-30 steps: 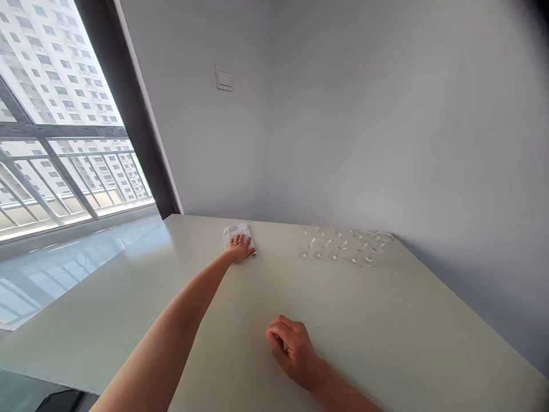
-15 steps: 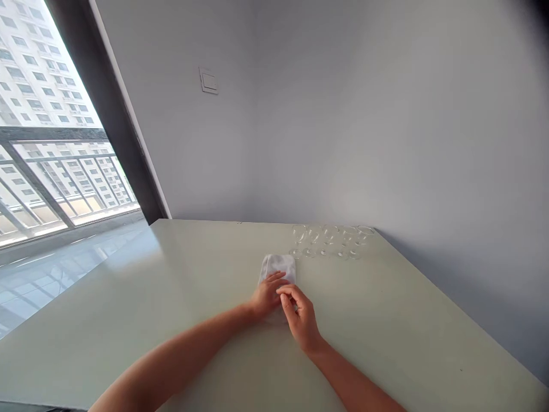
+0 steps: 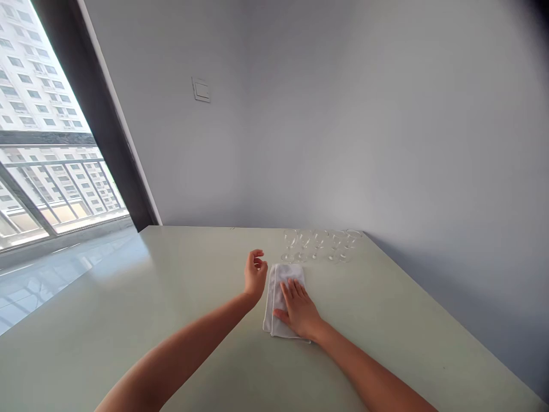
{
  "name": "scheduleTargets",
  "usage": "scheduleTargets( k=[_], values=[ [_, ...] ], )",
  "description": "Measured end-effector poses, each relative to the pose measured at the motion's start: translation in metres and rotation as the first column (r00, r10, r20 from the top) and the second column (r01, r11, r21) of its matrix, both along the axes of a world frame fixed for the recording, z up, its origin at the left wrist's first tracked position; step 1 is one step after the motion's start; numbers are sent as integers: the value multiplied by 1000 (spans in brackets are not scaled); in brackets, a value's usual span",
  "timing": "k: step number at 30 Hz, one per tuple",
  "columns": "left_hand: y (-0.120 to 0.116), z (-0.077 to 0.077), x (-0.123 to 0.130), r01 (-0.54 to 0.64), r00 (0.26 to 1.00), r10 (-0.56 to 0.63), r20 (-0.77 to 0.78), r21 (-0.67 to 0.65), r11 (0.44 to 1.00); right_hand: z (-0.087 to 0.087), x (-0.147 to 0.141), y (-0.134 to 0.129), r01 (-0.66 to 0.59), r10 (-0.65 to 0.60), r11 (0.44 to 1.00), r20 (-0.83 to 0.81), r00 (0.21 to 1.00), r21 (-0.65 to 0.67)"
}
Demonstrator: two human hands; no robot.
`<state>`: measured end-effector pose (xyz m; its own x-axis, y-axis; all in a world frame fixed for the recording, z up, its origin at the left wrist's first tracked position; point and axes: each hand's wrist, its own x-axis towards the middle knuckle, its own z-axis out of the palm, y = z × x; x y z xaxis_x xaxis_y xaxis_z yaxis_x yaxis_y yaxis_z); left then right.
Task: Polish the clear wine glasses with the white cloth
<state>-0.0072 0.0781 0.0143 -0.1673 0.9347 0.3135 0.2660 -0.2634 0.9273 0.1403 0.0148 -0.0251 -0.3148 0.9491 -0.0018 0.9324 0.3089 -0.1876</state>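
A folded white cloth [image 3: 281, 309] lies on the pale table, its layers slightly offset along the left edge. My right hand [image 3: 298, 309] rests flat on the cloth with its fingers spread. Just left of the cloth, my left hand [image 3: 255, 274] is raised, its fingers loosely bent and apart from the thumb, with nothing visible in it. Beyond the cloth stands a row of several clear stemmed glasses [image 3: 318, 243], and neither hand touches them.
The pale table [image 3: 193, 274] reaches back to a grey wall [image 3: 309, 143] with a light switch [image 3: 201, 90]. To the left, a dark-framed window [image 3: 103, 126] looks out on a railing [image 3: 64, 163] and a tall building.
My left hand has come off the cloth, moving left and up. My right hand has flattened onto the cloth, which shows more of its surface. The view has shifted slightly.
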Motion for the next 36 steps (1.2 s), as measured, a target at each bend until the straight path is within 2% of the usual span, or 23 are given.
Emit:
scheduleTargets(
  k=[3,5,7,11,15,18,20,22,25,30,33,36],
  values=[
    [24,5,17,68,998,-69,-1,-189,980,7,32,-3,55,-55,998,28,998,1],
    [40,3,29,108,994,-112,5,-318,942,11,51,-8,132,-132,991,52,990,0],
    [53,-2,41,137,990,-143,13,-385,913,14,64,-13,207,-207,978,69,976,-1],
    [72,-13,69,183,981,-190,24,-416,891,18,68,-18,264,-268,962,53,962,77],
    [83,-22,93,191,979,-202,17,-409,893,12,59,-14,299,-314,937,62,947,180],
    [91,-29,96,173,981,-193,-5,-417,892,6,58,-13,301,-325,926,80,942,228],
    [96,-34,89,148,984,-176,-28,-420,895,3,59,-15,300,-332,919,93,939,256],
    [102,-37,73,109,988,-144,-53,-415,903,2,61,-17,290,-328,919,108,938,268],
    [108,-39,31,20,994,-62,-94,-396,918,2,63,-18,267,-309,922,119,943,280],
    [112,-33,-70,-164,982,115,-148,-378,911,-3,66,-16,244,-292,916,113,950,318],
    [111,-26,-130,-281,958,235,-165,-375,884,-8,67,-15,232,-289,913,132,948,335],
    [109,-17,-177,-387,922,349,-169,-369,845,-10,67,-14,234,-300,907,147,943,350]
  ],
)
